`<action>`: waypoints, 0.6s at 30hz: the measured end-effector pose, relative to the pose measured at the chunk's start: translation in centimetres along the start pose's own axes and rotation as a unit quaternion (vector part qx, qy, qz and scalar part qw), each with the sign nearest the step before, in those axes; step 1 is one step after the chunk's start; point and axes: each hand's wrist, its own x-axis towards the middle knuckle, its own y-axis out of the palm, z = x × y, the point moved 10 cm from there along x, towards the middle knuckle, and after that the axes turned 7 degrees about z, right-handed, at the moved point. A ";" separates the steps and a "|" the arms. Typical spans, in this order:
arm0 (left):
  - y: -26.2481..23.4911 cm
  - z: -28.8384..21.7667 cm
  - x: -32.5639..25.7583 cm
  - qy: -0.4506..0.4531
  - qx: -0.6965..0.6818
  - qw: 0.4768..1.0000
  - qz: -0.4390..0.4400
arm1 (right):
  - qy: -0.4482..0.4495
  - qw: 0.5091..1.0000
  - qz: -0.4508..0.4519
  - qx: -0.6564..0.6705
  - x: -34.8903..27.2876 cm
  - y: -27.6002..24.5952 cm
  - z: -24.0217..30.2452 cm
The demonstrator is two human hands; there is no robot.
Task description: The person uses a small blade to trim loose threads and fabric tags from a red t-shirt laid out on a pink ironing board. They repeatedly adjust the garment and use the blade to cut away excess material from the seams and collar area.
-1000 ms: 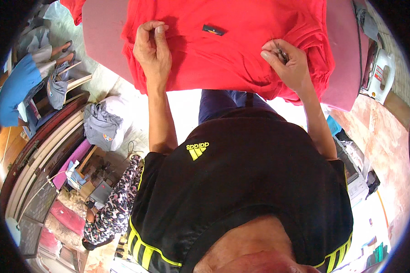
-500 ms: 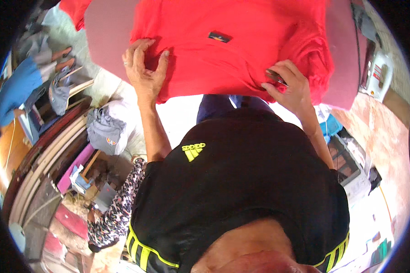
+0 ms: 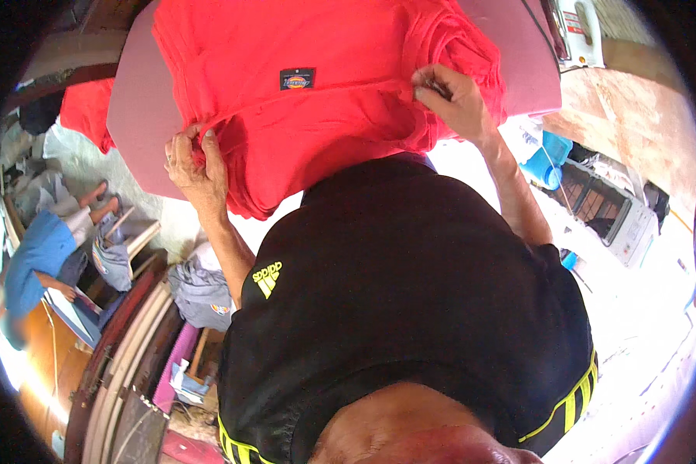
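A red shirt (image 3: 325, 147) with a small dark label (image 3: 297, 79) lies over a mauve padded board (image 3: 135, 116), its near edge hanging toward my body. My left hand (image 3: 197, 166) has closed on the shirt's left side, thumb and fingers pinching a raised fold. At the other end of this fold my right hand (image 3: 456, 104) is also closed, its fingertips gripping the red cloth. Something small and dark shows among the right fingers, too little of it to name. Between the hands the cloth is stretched in a nearly straight line.
A white and red iron (image 3: 584, 35) stands beyond the board's right side. Another red cloth (image 3: 87, 112) hangs at the left. Grey garments (image 3: 199, 290) are piled near my left elbow. Farther left is a person in blue (image 3: 42, 259). A blue container (image 3: 547, 158) stands at the right.
The view has shifted, and the shirt sits differently on the board. Both hands have drawn up a fold of it. The dark tool in my right hand shows less than before.
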 end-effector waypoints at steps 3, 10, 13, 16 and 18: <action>0.9 0.5 1.8 -0.006 0.004 0.998 0.059 | 0.002 0.999 0.018 -0.035 1.9 -1.0 0.8; 3.9 -11.9 4.4 0.221 0.016 0.972 0.081 | 0.009 0.996 0.033 0.085 3.6 -0.8 0.9; 9.3 -16.5 3.7 0.264 -0.147 0.941 0.156 | -0.010 0.990 0.061 0.130 4.4 -0.2 2.1; 14.0 -18.3 3.9 0.238 -0.247 0.918 0.196 | -0.026 0.984 0.077 0.159 5.3 0.0 1.8; 15.9 -17.1 4.5 0.174 -0.283 0.921 0.203 | -0.029 0.981 0.059 0.183 5.5 -0.4 1.5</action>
